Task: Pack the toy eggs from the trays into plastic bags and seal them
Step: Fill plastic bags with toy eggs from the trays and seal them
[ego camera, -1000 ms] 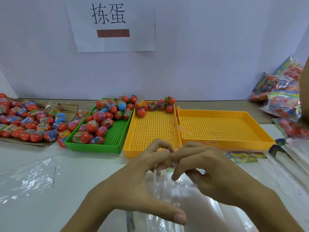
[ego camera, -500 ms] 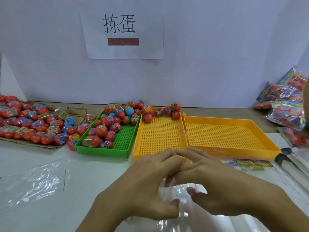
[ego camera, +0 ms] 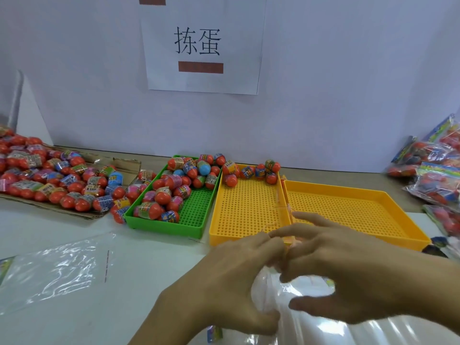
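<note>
A clear plastic bag [ego camera: 313, 327] lies in front of me at the bottom of the view. My left hand [ego camera: 231, 277] and my right hand [ego camera: 353, 267] meet fingertip to fingertip at its top edge and pinch it there. A thin reddish strand shows just above the fingertips. What the bag holds is hidden by my hands. Toy eggs [ego camera: 171, 188], mostly red, fill the far and left part of the green tray [ego camera: 161, 226]. Several more eggs [ego camera: 251, 171] sit at the far end of the middle yellow tray [ego camera: 249, 235].
The right yellow tray [ego camera: 420, 239] holds no eggs. A heap of loose eggs [ego camera: 49, 180] lies on cardboard at the left. Packed bags [ego camera: 435, 170] are stacked at the right edge. A flat clear bag [ego camera: 54, 272] lies on the white table at the left.
My hands have drawn together at the bag's top and sit closer to the yellow trays. The view has shifted, so trays and wall sign appear lower in the frame.
</note>
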`<state>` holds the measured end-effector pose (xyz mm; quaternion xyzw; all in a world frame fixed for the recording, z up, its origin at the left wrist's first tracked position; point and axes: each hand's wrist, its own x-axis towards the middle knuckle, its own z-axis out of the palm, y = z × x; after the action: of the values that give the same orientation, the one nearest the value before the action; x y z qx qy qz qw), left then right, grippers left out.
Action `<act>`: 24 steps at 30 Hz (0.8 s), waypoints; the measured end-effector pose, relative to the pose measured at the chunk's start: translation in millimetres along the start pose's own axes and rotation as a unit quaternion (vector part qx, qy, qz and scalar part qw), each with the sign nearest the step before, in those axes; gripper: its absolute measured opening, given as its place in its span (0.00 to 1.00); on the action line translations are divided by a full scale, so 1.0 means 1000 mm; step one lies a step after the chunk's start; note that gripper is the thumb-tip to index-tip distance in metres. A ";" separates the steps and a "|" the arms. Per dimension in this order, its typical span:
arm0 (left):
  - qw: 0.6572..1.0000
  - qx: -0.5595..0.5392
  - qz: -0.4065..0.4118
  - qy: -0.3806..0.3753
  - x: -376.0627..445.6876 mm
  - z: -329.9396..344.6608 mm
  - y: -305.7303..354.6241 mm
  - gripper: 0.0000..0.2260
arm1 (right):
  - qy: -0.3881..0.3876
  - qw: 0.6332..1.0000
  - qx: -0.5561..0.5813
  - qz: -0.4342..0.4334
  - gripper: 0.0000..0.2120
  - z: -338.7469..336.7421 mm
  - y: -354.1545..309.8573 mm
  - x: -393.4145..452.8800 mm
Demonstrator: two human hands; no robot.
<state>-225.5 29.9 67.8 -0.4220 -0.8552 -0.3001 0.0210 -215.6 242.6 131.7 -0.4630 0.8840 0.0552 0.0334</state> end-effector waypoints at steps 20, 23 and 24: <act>0.925 0.177 -0.116 0.317 -0.004 -0.025 -0.046 0.21 | 0.100 0.894 0.154 0.410 0.30 0.044 0.161 0.153; 0.922 0.180 -0.119 0.322 -0.004 -0.024 -0.046 0.21 | 0.115 0.919 0.074 0.370 0.23 0.052 0.156 0.156; 0.922 0.182 -0.119 0.321 -0.004 -0.024 -0.045 0.21 | 0.130 0.927 0.041 0.348 0.20 0.055 0.154 0.154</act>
<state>-261.7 -6.1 63.6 -0.1868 -0.8865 -0.2588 0.3351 -430.0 211.3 70.2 -0.1274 0.9877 -0.0336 -0.0845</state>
